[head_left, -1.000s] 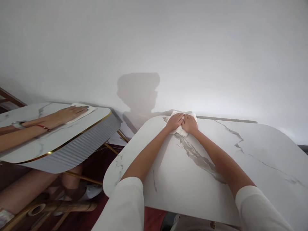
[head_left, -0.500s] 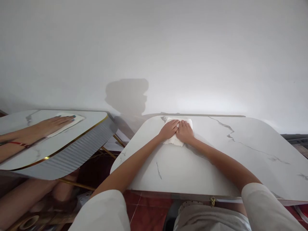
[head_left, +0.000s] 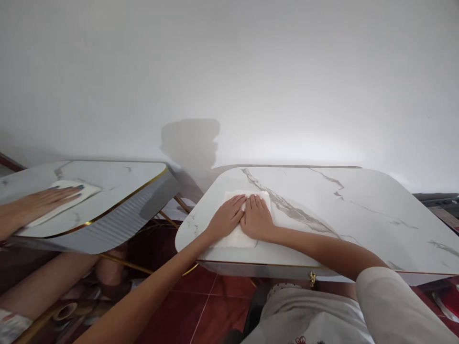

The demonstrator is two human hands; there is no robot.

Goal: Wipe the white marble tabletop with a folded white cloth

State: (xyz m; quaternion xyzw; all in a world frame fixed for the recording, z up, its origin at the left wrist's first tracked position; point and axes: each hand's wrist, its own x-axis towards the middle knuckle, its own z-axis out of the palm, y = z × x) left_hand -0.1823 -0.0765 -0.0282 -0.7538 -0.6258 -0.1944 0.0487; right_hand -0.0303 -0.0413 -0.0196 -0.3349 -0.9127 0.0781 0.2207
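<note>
A white, grey-veined, marble-patterned tabletop point(head_left: 376, 210) with rounded corners stands against a plain pale wall point(head_left: 287, 71), above a dark red tiled floor point(head_left: 201, 306). On its left part lies a white cloth point(head_left: 238, 237), pressed flat under the left hand point(head_left: 225, 217) and the right hand point(head_left: 257, 217), side by side and ungripped. To the left, a gold-edged marble-patterned table point(head_left: 118, 181) carries another person's hand point(head_left: 46, 200) on a second white cloth point(head_left: 86, 192). No writing is legible.
</note>
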